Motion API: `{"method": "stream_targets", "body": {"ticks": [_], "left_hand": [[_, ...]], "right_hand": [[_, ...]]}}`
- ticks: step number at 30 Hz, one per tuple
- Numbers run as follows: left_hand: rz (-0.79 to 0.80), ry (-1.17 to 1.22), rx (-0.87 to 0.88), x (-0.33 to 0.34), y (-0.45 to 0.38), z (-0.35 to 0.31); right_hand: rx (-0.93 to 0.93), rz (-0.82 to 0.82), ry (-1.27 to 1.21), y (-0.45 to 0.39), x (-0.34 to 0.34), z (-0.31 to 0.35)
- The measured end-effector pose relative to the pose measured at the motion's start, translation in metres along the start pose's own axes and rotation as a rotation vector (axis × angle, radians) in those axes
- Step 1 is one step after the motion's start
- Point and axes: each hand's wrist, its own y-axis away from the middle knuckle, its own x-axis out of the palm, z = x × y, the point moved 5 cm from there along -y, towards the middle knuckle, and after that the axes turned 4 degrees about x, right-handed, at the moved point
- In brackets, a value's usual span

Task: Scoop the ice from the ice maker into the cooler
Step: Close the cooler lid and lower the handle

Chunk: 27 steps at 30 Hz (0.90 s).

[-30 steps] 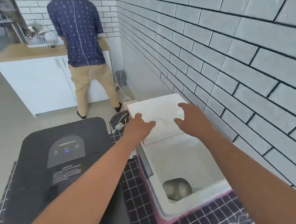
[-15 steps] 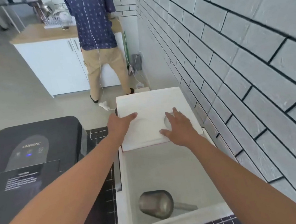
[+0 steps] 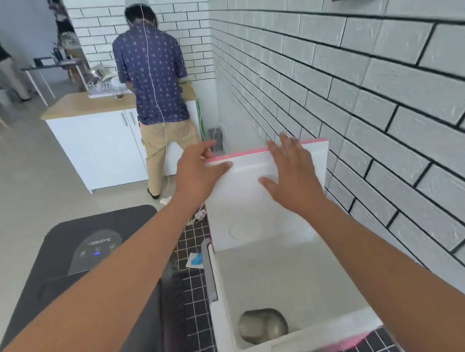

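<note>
Both hands are on the cooler's lid (image 3: 259, 198), tilted up at twelve o'clock: the left hand (image 3: 197, 173) pinches its pink-edged corner, the right hand (image 3: 291, 176) lies flat, fingers spread. The open cooler (image 3: 295, 340) (a metal scoop (image 3: 261, 326) lies inside) sits at six o'clock; the black ice maker (image 3: 72, 265) at eight, lid down.

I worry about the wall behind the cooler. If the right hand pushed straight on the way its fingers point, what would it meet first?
The right hand already lies flat on the raised lid; beyond it, probably the white brick wall, though depth is unclear.
</note>
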Motion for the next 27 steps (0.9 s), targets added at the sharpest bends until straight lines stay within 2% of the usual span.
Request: {"method": "stream_targets", "body": {"ticks": [3,6,10,15,19,23,27], "left_hand": [[0.067,-0.051,0.073,-0.006,0.023,-0.009],[0.092,-0.073,0.091,-0.011,0.04,-0.014],[0.166,-0.163,0.21,-0.015,0.063,-0.026],[0.297,-0.191,0.261,-0.013,0.088,-0.034],[0.456,-0.171,0.258,-0.007,0.118,-0.037],[0.626,-0.283,0.281,0.01,0.167,-0.032],[0.736,-0.357,0.28,0.03,0.214,-0.008]], "right_hand": [[0.022,0.057,0.09,0.009,-0.014,0.003],[0.031,0.042,0.146,0.027,-0.026,0.003],[0.038,0.02,0.131,0.053,-0.041,0.004],[0.032,0.015,0.124,0.084,-0.056,0.005],[0.003,0.096,0.093,0.116,-0.063,0.004],[-0.089,0.223,0.042,0.162,-0.063,-0.004],[-0.048,0.402,0.04,0.205,-0.04,-0.018]]}}
